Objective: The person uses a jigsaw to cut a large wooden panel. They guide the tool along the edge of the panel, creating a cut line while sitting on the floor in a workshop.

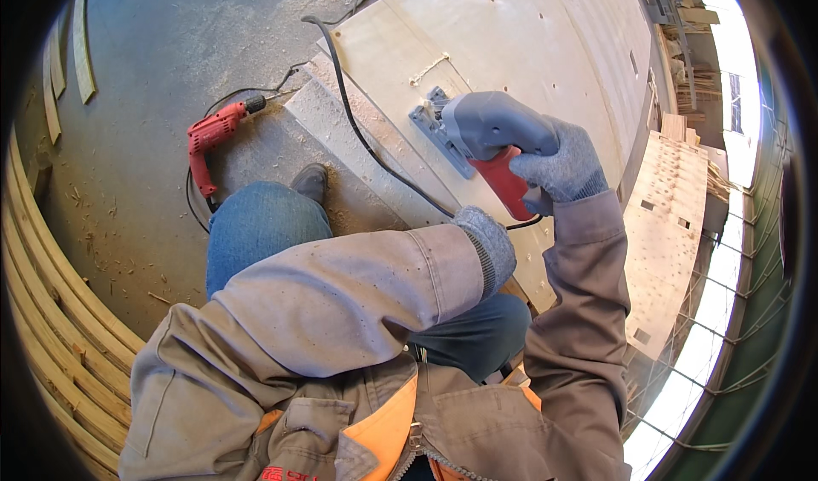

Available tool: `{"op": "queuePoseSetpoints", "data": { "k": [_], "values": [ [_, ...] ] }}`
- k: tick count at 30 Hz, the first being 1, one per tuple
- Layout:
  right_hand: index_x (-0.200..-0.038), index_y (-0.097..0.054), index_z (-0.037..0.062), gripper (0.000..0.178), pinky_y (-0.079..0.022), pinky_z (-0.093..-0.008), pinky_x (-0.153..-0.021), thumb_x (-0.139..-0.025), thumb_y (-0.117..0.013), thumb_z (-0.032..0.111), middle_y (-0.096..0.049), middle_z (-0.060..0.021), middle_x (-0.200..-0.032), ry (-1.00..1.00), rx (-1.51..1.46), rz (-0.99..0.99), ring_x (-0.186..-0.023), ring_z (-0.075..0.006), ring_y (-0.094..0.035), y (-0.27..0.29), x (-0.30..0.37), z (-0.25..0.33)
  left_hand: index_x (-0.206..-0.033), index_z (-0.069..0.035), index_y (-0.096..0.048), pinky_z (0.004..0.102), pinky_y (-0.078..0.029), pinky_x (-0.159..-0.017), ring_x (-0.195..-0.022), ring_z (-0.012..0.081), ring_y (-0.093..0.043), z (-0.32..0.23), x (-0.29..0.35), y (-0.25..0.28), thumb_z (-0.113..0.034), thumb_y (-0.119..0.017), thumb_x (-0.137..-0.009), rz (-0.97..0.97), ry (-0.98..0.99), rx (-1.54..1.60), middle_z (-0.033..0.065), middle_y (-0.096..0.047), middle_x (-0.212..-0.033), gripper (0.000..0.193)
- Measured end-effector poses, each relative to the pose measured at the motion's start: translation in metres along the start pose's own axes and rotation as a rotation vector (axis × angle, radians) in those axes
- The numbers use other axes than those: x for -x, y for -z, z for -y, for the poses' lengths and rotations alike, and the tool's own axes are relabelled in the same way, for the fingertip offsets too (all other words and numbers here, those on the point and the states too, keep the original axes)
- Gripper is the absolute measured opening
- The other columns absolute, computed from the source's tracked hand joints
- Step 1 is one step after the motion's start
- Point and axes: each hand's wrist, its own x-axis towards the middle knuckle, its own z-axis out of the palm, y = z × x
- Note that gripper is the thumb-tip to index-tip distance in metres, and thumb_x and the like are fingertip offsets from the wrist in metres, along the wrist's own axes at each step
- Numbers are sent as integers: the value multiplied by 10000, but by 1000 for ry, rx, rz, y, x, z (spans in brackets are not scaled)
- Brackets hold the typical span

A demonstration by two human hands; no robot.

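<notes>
My right hand, in a grey knit glove, grips the handle of a red and grey jigsaw. The saw's flat metal base rests on a large pale plywood sheet, beside a short cut line with sawdust along it. My left hand, also gloved, is at the sheet's near edge, below the saw. It looks closed and rounded, but its fingertips are hidden. The black power cord runs down to this hand and shows again beyond it, near the saw handle; whether the fingers hold it is unclear.
A red power drill lies on the dusty concrete floor, left of the sheet. Long curved wooden strips stack at the left. Offcut boards lie under the sheet. At right are a perforated wooden panel and wire mesh.
</notes>
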Motion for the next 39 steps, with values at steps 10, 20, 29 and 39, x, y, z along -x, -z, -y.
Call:
{"op": "queuePoseSetpoints", "data": {
  "k": [10,20,29,39],
  "values": [
    [-1122,-692,-32,487,-542,-288,-703,-658,-758,99,-711,-70,-920,11,-47,25,-804,-126,-652,-1,-4,5,-1188,-128,-735,447,-538,-913,-1146,290,-675,1,-2,-5,-254,-695,-861,25,-1,-20,132,-700,-1209,353],
    [-1097,-697,-26,458,-535,-290,-640,-663,-754,108,-697,-63,-861,64,-22,14,-734,-124,-644,-3,-9,12,-1190,-137,-737,450,-540,-910,-1147,290,-675,1,-2,-3,-252,-690,-867,39,-15,-26,127,-701,-1209,346],
    [-1071,-701,-27,434,-527,-288,-600,-662,-755,108,-688,-60,-823,124,-19,-1,-680,-121,-636,-5,-15,16,-1188,-155,-743,457,-544,-903,-1152,290,-672,6,-7,-7,-250,-676,-882,18,-56,-23,113,-704,-1206,328],
    [-1090,-698,-24,451,-534,-288,-591,-668,-765,120,-692,-69,-829,113,25,-8,-672,-124,-640,-8,-19,25,-1162,-161,-755,449,-552,-877,-1152,281,-671,6,-2,-8,-239,-656,-893,-14,-77,-51,91,-715,-1185,297]
  ]
}}
